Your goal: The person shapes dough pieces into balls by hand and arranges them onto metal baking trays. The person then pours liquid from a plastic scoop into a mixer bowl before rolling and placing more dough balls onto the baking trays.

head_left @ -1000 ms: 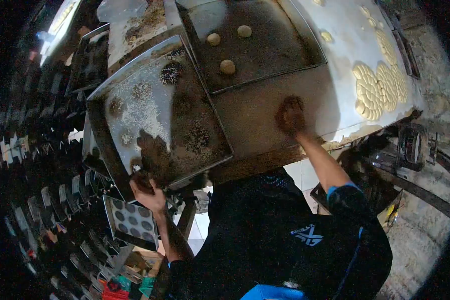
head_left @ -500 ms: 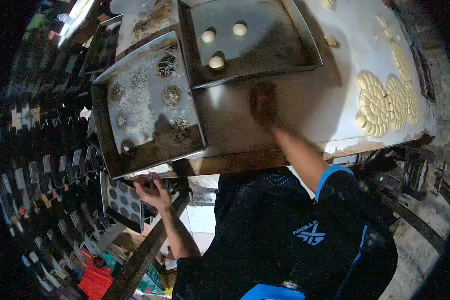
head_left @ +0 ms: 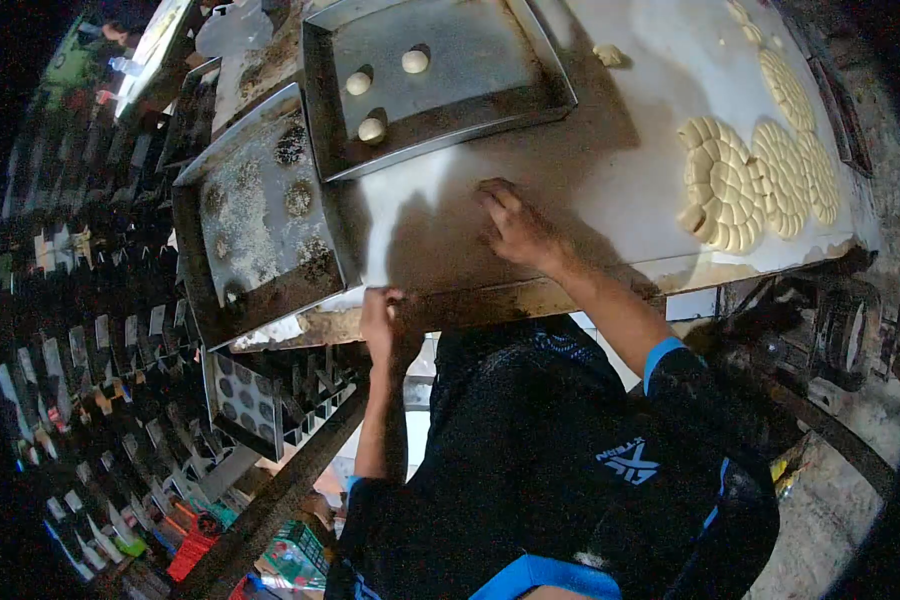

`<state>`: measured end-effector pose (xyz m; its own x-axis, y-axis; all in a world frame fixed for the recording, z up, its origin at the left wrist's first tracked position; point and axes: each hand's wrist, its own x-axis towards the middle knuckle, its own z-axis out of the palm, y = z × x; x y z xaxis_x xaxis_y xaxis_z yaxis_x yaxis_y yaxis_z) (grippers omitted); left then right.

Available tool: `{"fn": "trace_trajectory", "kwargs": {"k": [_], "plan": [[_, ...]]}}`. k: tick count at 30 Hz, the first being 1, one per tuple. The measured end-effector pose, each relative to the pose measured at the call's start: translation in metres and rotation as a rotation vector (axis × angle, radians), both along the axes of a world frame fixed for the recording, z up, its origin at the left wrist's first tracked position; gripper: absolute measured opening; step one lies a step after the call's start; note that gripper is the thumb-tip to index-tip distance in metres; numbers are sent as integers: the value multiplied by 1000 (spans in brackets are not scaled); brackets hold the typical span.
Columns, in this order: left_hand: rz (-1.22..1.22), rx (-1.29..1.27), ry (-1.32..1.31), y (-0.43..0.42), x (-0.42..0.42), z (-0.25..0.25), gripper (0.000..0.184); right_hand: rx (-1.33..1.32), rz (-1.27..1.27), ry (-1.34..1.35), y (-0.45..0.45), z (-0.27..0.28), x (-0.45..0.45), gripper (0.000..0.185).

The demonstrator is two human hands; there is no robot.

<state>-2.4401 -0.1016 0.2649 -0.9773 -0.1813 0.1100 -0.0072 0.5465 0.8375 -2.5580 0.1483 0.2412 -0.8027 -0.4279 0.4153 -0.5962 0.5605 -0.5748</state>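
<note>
Three dough balls (head_left: pixel 415 62) on a tray (head_left: pixel 460 140) — right hand (head_left: pixel 520 232) (bare) nearby.

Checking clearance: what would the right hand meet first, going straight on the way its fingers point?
Right hand: likely the near wall of the dough tray; hand height is unclear, so it might pass over.
</note>
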Motion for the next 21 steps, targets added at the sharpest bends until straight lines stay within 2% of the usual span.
{"fn": "trace_trajectory", "kwargs": {"k": [2,4,6,7,8,9,10,12,13,15,16,18,20,21], "plan": [[-186,-169,82,29,-25,15,38,52,-227,-115,20,-6,21,53],[-102,472,-196,45,-53,-42,55,-22,-366,-144,45,5,42,61],[-330,-213,96,77,-79,-12,62,-72,-372,-216,74,-6,55,57],[-390,-527,225,86,-93,-75,60,-67,-355,-217,81,-4,58,57],[-443,-845,353,95,-106,-137,59,-118,-348,-330,84,-1,57,59],[-477,-710,245,118,-120,-124,57,-167,-336,-440,82,3,52,60],[-505,-571,138,134,-129,-105,54,-162,-309,-436,74,8,48,60],[-513,-606,213,124,-129,-89,48,-189,-316,-294,55,22,35,51],[-476,-612,206,112,-126,-64,48,-236,-302,-355,36,45,31,49],[-367,320,-185,90,-114,4,40,-242,-206,-370,3,57,22,55],[-341,323,-186,76,-108,17,40,-249,-151,-388,-15,64,21,60],[-227,782,-160,43,-96,32,42,-201,-42,-345,-59,86,11,64],[-148,773,-101,1,-86,35,45,-215,196,-237,-100,92,-1,63],[-69,622,29,-25,-79,35,44,-285,270,-249,-122,93,-6,56]]}}
